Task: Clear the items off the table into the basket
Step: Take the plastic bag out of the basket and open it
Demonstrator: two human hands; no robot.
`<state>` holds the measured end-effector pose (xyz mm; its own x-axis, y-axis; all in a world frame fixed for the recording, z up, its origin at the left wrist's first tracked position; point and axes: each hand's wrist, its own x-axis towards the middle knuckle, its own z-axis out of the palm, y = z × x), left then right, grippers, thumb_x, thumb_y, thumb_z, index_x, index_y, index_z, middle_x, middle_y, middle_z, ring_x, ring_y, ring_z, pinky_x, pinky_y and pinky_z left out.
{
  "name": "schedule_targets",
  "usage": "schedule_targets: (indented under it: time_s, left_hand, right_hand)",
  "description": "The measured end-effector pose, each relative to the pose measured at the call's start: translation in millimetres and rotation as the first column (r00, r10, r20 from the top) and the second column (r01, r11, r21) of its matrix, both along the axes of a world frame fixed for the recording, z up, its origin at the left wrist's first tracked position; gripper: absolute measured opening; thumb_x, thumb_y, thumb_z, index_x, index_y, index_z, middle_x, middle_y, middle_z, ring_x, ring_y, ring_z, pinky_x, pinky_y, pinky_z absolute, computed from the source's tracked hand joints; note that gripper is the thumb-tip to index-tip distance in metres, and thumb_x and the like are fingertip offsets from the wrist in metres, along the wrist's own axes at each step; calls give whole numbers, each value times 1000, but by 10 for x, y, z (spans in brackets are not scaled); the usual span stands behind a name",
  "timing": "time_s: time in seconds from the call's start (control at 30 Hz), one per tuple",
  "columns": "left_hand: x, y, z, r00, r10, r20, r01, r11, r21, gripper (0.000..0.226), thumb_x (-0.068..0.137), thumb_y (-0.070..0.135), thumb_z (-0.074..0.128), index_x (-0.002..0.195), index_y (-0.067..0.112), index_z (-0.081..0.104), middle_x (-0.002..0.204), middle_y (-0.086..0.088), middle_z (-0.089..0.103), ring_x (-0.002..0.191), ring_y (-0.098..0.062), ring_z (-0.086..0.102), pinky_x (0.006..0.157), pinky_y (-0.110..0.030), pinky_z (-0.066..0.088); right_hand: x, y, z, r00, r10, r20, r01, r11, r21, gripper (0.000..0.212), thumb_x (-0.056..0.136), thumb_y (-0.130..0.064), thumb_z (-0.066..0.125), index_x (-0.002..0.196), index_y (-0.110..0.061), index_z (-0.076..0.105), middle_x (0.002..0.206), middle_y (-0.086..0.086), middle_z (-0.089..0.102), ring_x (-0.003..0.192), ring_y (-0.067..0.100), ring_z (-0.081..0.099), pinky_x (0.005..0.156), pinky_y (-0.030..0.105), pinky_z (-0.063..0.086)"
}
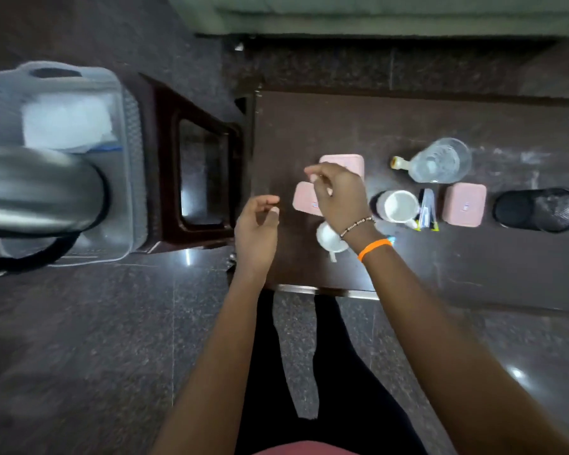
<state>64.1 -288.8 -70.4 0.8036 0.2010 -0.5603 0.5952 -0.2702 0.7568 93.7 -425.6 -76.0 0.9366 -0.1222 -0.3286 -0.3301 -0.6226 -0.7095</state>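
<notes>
A grey plastic basket [125,178] stands on the floor to the left of the dark brown table [408,126]. In the basket are a white packet [69,119] and a blurred steel kettle [40,192]. My left hand [257,231] hovers over the table's left edge with its fingers loosely curled and nothing in it. My right hand [339,195] hangs above two pink boxes [342,160] [303,198], fingers apart, holding nothing. A small white cup [329,239] lies partly under my right wrist.
Further right on the table are a white mug [398,205], a clear glass bottle [437,160] on its side, a pack of pens [427,210], a third pink box [463,205] and a black mesh holder [539,210]. A dark wooden stool [197,172] stands between basket and table.
</notes>
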Motion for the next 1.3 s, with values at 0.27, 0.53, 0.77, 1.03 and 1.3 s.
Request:
schedule_targets:
  time_s: [0.27, 0.53, 0.77, 1.03, 1.3]
  left_hand:
    - [95, 1767, 52, 955, 296, 7, -296, 955, 15, 18, 90, 5, 49, 94, 18, 61, 77, 5, 54, 69, -10, 51, 69, -20, 44]
    - [295, 2786, -125, 951, 306, -46, -306, 952, -6, 18, 89, 5, 49, 90, 18, 61, 79, 9, 55, 78, -12, 53, 83, -32, 45]
    - [368, 2993, -240, 974, 212, -83, -219, 973, -77, 17, 89, 6, 50, 90, 19, 62, 74, 11, 53, 69, -10, 51, 77, -29, 44]
    - [391, 3024, -173, 976, 198, -95, -210, 967, -144, 18, 90, 8, 50, 88, 22, 62, 77, 14, 53, 74, -5, 50, 70, -13, 40]
    - [713, 2634, 235, 959, 272, -76, -282, 923, -261, 31, 88, 40, 57, 111, 24, 43, 105, 5, 50, 102, -20, 57, 93, -35, 47]
  right_hand:
    - [448, 1971, 142, 905, 416, 87, -416, 909, -16, 29, 90, -9, 46, 113, -11, 64, 114, 10, 65, 108, 27, 60, 93, 36, 48]
    - [1174, 3245, -337, 635, 765, -109, -701, 511, -497, 40, 92, -16, 40, 130, -9, 51, 153, 10, 27, 140, 26, 27, 118, 45, 12]
    - [1522, 3555, -729, 581, 751, -313, -770, 382, -511, 39, 85, -16, 54, 124, -11, 56, 160, 8, 3, 142, 34, 16, 114, 44, 24]
    - [1689, 3491, -498, 804, 593, -35, -560, 738, -377, 37, 83, 1, 47, 117, -5, 62, 136, 12, 52, 126, 32, 47, 106, 38, 37]
    - [969, 2833, 358, 970, -67, 233, 18, 978, 207, 26, 73, 4, 61, 92, -10, 74, 90, -2, 63, 80, 6, 60, 76, 14, 47]
